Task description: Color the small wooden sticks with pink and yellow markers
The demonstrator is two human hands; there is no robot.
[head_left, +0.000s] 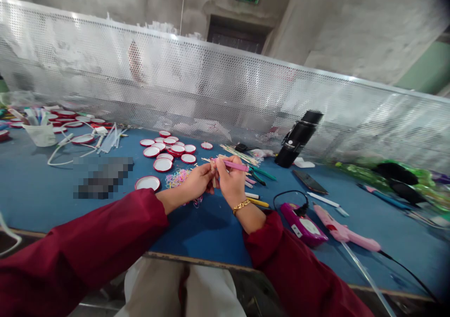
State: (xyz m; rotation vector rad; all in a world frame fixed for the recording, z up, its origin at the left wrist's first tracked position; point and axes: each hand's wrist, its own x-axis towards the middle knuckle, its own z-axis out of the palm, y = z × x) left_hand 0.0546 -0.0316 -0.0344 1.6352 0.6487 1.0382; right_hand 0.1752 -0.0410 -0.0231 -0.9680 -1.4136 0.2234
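Observation:
My left hand (197, 181) and my right hand (230, 180) meet above the blue table (42, 185), both in dark red sleeves. The right hand's fingers are closed round a pink pen-like stick (235, 166) that points right. My left hand pinches a small thin stick (213, 174) right beside the right hand's fingers. A gold bracelet (241, 206) is on my right wrist. A heap of small coloured rubber bands (176, 177) lies just behind the left hand.
Several red-rimmed white lids (162, 164) lie at centre left. A black bottle (298, 139) leans at the back. A pink glue gun (342, 232), a magenta device (303, 223), a phone (310, 182), thin sticks (241, 155) and a perforated metal screen (225, 96) surround the area.

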